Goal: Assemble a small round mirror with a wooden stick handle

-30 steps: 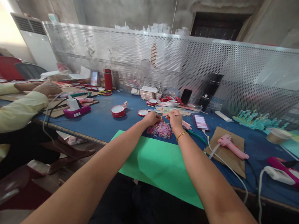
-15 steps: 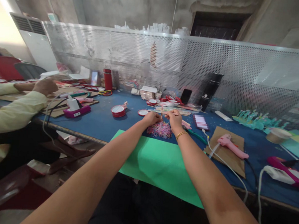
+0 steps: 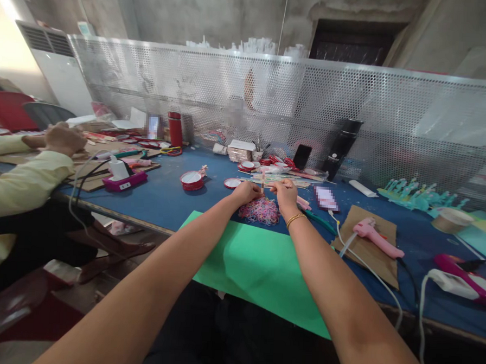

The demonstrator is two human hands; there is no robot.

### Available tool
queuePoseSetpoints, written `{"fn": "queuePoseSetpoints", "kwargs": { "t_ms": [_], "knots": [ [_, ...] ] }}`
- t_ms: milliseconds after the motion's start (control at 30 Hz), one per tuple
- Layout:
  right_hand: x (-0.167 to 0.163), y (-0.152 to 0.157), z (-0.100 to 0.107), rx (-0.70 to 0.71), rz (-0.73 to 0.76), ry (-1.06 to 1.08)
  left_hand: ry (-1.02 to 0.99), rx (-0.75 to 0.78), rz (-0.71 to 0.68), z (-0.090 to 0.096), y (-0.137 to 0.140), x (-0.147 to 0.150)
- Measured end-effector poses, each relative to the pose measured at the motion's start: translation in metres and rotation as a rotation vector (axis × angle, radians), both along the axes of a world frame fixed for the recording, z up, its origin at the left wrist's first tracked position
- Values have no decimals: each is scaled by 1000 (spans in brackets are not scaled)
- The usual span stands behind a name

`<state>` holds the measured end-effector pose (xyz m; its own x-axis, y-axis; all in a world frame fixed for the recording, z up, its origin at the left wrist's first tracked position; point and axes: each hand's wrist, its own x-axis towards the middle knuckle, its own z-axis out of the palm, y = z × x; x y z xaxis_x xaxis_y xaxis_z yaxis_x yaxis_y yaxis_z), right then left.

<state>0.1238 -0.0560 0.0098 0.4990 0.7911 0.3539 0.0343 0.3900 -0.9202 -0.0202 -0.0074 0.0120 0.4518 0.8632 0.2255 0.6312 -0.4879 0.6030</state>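
Note:
My left hand (image 3: 247, 193) is closed in a pinch at the lower end of a thin pinkish stick (image 3: 262, 178), which stands upright between my hands. My right hand (image 3: 285, 192), with a gold bracelet at its wrist, is closed just right of the stick, thumb and finger together. Whatever it pinches is too small to make out. Right below both hands lies a tangled heap of thin multicoloured bands (image 3: 261, 210). Nearer to me, a green sheet (image 3: 259, 264) spreads under my forearms and over the table edge.
A pink glue gun (image 3: 376, 238) rests on cardboard (image 3: 357, 218) at right, its cable trailing. Red ribbon rolls (image 3: 192, 180), a red bottle (image 3: 174, 129) and a black bottle (image 3: 341, 149) stand on the blue table. A co-worker's hand (image 3: 64, 138) is at far left.
My right hand has shifted very slightly, its fingers still pinched; my left hand and the stick stay put. The co-worker's hand at far left has moved a little left.

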Motion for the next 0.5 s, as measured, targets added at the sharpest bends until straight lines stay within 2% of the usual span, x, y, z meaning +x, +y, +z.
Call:
{"fn": "queuePoseSetpoints", "kwargs": {
  "t_ms": [233,500],
  "knots": [
    [-4,-3,2,23,50,-35,-26,1,13,0,0,1],
    [0,0,0,-3,-3,-8,-13,-14,8,0,0,0]
  ]
}}
